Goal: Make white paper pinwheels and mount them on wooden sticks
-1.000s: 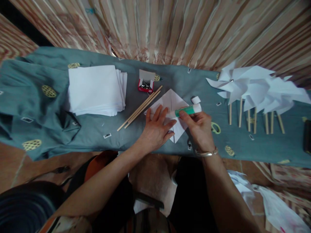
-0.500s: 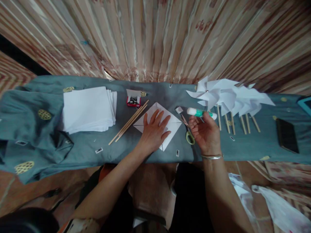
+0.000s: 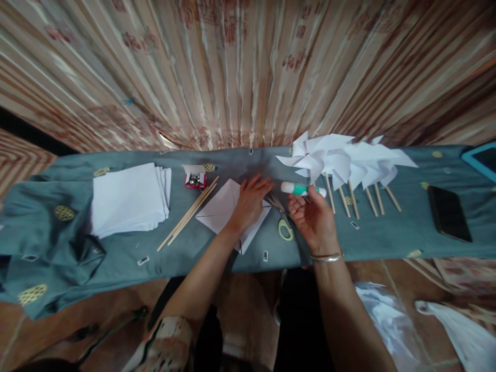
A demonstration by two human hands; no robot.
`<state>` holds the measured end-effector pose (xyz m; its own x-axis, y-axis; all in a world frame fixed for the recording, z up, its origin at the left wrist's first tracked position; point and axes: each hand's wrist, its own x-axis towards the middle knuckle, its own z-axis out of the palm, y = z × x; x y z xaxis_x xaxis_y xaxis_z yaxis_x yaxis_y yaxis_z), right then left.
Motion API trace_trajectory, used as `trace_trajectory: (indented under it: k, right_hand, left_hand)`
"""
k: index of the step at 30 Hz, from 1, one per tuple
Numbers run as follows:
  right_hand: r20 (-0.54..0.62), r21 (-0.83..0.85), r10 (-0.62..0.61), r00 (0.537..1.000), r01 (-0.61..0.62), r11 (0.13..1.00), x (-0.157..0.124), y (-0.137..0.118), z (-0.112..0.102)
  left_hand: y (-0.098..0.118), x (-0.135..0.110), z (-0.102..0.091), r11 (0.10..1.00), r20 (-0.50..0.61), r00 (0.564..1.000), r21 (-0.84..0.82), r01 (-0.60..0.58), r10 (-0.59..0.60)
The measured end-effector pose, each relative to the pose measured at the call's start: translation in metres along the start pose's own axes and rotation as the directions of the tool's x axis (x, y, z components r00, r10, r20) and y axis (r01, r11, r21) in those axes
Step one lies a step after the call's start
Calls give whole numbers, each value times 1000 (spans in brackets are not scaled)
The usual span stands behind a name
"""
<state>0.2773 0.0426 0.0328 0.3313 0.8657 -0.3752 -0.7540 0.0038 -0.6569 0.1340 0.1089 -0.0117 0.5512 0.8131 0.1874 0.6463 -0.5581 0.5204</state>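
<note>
My right hand (image 3: 313, 219), palm up, holds a white and green glue stick (image 3: 300, 189) between thumb and fingers. My left hand (image 3: 251, 202) reaches over the right part of a white paper square (image 3: 219, 209) with crease lines running to its corners. Its fingers are stretched out to the right, near the blades of a pair of scissors (image 3: 285, 230) with a pale green handle. The small white block seen earlier beside the scissors is hidden, apparently behind the left fingers. Several wooden sticks (image 3: 189, 216) lie left of the square.
Behind the sticks stands an open red box (image 3: 196, 181) of shiny small metal pieces. A stack of white paper (image 3: 126, 199) lies at left. Several white paper pinwheels (image 3: 337, 157) on sticks lie at right, with a black phone (image 3: 449, 213) and a blue-edged tablet (image 3: 480, 159) further along.
My left hand has slid from the middle of the paper square to its right side, toward the scissors. My right hand still holds the glue stick. The whole view has shifted a little.
</note>
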Motion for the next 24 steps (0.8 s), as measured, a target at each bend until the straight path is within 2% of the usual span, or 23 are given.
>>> trace_trajectory:
  k: [3,6,8,10,11,12,14,16,17,18,20,24]
  right_hand:
    - [20,3,-14,1000,14,1000,0,-1,2]
    - [37,1,-19,999,19,1000,-2,-2,3]
    - [48,-1,-22,999,22,1000,-3,-2,4]
    - [64,4,-27,998,27,1000,-6,-2,5]
    - [76,6,-29,997,29,1000,-7,-2,6]
    - [90,8,-30,996,29,1000,-8,-1,6]
    - [112,3,-22,993,21,1000,-12,2,6]
    - [129,-10,-3,992,5,1000,-16,6,7]
    - [136,-18,8,991,-5,1000,-18,9,7]
    - [144,-27,16,989,-12,1000,-20,11,8]
    - [161,-44,28,987,-22,999,-24,17,8]
    - [188,-76,58,980,-44,996,-30,26,11]
  left_hand:
    - [-1,3,0,1000,-34,999,10,-6,7]
    - [-1,5,-4,999,-68,997,-19,44,-45]
    - [-1,6,-7,989,-130,987,-125,79,-95]
    - [1,4,-10,926,-229,955,-366,94,-188]
    - [3,3,-12,841,-257,929,-532,96,-268]
    - [5,1,-14,706,-247,899,-702,91,-362]
    - [11,-4,-19,302,-88,852,-950,85,-516]
    - [17,-11,-25,-78,129,836,-992,102,-533]
    - [19,-15,-28,-210,210,828,-971,114,-520]
    - [21,-19,-32,-304,271,818,-944,125,-507]
    - [24,-26,-37,-409,348,799,-902,141,-491]
    - [23,-36,-43,-490,408,755,-862,133,-513]
